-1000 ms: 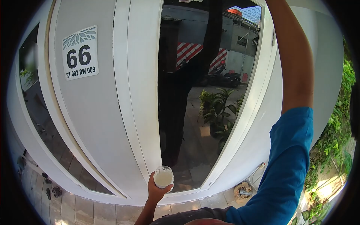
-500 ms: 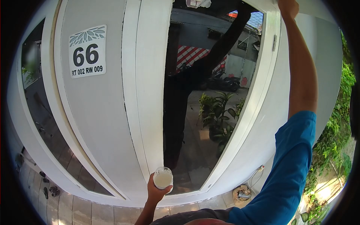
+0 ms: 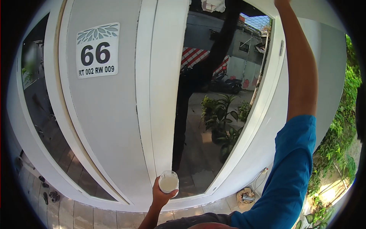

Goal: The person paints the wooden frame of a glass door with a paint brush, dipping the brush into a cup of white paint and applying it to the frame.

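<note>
My left hand (image 3: 161, 194) is wrapped round a clear cup (image 3: 168, 182) with a whitish content, low in front of the white frame of a dark glass pane (image 3: 213, 114). My right arm, in a blue sleeve, reaches up along the right side of that frame. Only the lower part of my right hand (image 3: 282, 3) shows at the top edge, close to the upper corner of the white frame (image 3: 276, 57). Its fingers are cut off by the view, and whatever they hold is hidden.
A number plate (image 3: 97, 50) reading 66 is on the grey wall panel at left. Another dark glass pane (image 3: 57, 126) stands further left. Sandals (image 3: 46, 197) lie on the tiled floor. A round object with a cable (image 3: 246, 197) sits at the wall's foot. Green plants (image 3: 337, 133) grow at right.
My right hand has moved up and left, further out of view. The wall, plate and glass have shifted slightly to the right in view. My left hand still holds the cup.
</note>
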The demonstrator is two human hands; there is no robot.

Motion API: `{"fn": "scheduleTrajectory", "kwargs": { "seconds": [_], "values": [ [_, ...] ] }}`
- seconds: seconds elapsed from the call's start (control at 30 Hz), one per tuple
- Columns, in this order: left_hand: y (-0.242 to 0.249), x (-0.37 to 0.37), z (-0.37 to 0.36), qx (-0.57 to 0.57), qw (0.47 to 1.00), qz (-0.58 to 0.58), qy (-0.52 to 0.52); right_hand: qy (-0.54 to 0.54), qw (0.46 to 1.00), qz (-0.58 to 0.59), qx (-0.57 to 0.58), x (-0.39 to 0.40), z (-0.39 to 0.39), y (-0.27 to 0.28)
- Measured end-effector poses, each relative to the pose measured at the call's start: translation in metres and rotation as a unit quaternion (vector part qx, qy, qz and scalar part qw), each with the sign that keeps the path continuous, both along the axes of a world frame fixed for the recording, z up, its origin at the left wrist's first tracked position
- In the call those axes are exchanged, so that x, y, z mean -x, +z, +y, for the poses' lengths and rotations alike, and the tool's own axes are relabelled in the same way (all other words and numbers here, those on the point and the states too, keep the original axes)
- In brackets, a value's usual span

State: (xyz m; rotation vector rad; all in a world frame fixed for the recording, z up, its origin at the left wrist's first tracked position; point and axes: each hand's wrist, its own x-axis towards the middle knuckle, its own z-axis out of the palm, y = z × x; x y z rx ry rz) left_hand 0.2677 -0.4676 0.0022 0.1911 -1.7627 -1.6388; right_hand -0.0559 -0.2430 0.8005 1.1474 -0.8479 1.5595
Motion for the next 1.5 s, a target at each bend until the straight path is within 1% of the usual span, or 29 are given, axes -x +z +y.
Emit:
{"fn": "scheduleTrajectory", "kwargs": {
  "seconds": [0.03,0.07,0.1,0.13,0.17,0.2,0.23,0.27,0.33,0.37,0.43,0.5,0.53,0.57,0.6,0.63,0.67,0.73,0.8,0.87,0.93,1.0,1.07,1.2,1.3,1.33,1.4,1.43,1.5],
  "values": [
    [0.004,-0.006,-0.004,0.009,1.000,-0.006,0.007,-0.026,0.999,-0.010,0.025,0.017,0.022,-0.004],
    [0.007,-0.012,-0.010,0.020,1.000,-0.013,0.013,-0.096,0.993,-0.055,0.041,0.030,0.045,-0.006],
    [0.006,-0.018,-0.016,0.019,1.000,-0.013,0.014,-0.373,0.912,-0.112,0.129,0.073,0.081,0.013],
    [0.005,-0.022,-0.021,0.014,1.000,-0.011,0.021,-0.371,0.918,-0.117,0.076,0.092,0.106,0.016],
    [0.005,-0.028,-0.028,0.010,1.000,-0.010,0.026,-0.409,0.896,-0.139,0.105,0.091,0.118,0.003],
    [0.006,-0.033,-0.034,0.009,1.000,-0.011,0.026,-0.509,0.829,-0.149,0.176,0.060,0.109,-0.027],
    [0.008,-0.038,-0.041,0.011,1.000,-0.015,0.017,-0.536,0.812,-0.139,0.183,0.057,0.115,-0.036],
    [0.010,-0.044,-0.047,0.013,1.000,-0.019,0.008,-0.472,0.853,-0.164,0.152,0.041,0.113,-0.048],
    [0.010,-0.056,-0.061,0.027,0.999,-0.027,0.006,-0.257,0.953,-0.087,0.133,0.028,0.098,-0.071],
    [0.011,-0.059,-0.069,0.044,0.999,-0.030,0.005,-0.256,0.953,-0.088,0.133,0.011,0.086,-0.089],
    [0.013,-0.071,-0.080,0.044,0.998,-0.032,0.003,-0.070,0.996,-0.020,0.051,-0.053,0.039,-0.153],
    [0.016,-0.085,-0.092,0.046,0.998,-0.035,0.003,-0.047,0.998,-0.030,-0.024,-0.105,0.002,-0.219],
    [0.018,-0.091,-0.097,0.046,0.998,-0.036,-0.004,-0.072,0.996,-0.044,-0.032,-0.115,-0.011,-0.253],
    [0.019,-0.097,-0.102,0.045,0.998,-0.036,-0.010,-0.047,0.994,-0.053,-0.086,-0.132,-0.026,-0.294],
    [0.019,-0.101,-0.108,0.044,0.998,-0.038,-0.010,-0.060,0.989,-0.078,-0.109,-0.152,-0.044,-0.340],
    [0.017,-0.105,-0.114,0.048,0.998,-0.035,-0.016,-0.021,0.981,-0.117,-0.156,-0.170,-0.058,-0.385],
    [0.013,-0.111,-0.118,0.048,0.998,-0.037,-0.024,0.079,0.978,-0.105,-0.164,-0.194,-0.081,-0.431],
    [0.008,-0.122,-0.126,0.051,0.998,-0.036,-0.026,0.121,0.944,-0.166,-0.260,-0.236,-0.102,-0.510],
    [0.009,-0.129,-0.131,0.046,0.998,-0.040,-0.019,0.147,0.930,-0.164,-0.294,-0.270,-0.129,-0.564],
    [0.013,-0.142,-0.138,0.039,0.998,-0.035,-0.025,0.190,0.909,-0.226,-0.294,-0.294,-0.145,-0.595],
    [0.009,-0.149,-0.147,0.097,0.995,-0.005,-0.003,0.231,0.880,-0.289,-0.296,-0.309,-0.156,-0.612],
    [0.014,-0.158,-0.150,0.099,0.995,-0.025,-0.006,0.211,0.888,-0.282,-0.297,-0.319,-0.163,-0.608],
    [0.020,-0.165,-0.154,0.102,0.994,-0.038,-0.009,0.248,0.873,-0.296,-0.298,-0.327,-0.171,-0.603],
    [0.021,-0.177,-0.163,0.110,0.992,-0.054,-0.018,0.272,0.841,-0.285,-0.370,-0.342,-0.184,-0.588],
    [0.018,-0.178,-0.166,0.155,0.988,0.004,-0.019,0.271,0.791,-0.246,-0.491,-0.354,-0.202,-0.586],
    [0.020,-0.179,-0.166,0.153,0.988,0.000,-0.023,0.234,0.774,-0.214,-0.548,-0.357,-0.209,-0.584],
    [0.027,-0.182,-0.166,0.173,0.985,0.002,-0.015,0.162,0.757,-0.158,-0.613,-0.367,-0.224,-0.584],
    [0.030,-0.183,-0.166,0.171,0.985,0.000,-0.020,0.160,0.757,-0.162,-0.613,-0.369,-0.230,-0.587],
    [0.034,-0.184,-0.166,0.178,0.984,0.003,-0.012,0.156,0.714,-0.115,-0.673,-0.370,-0.240,-0.598]
  ]
}}
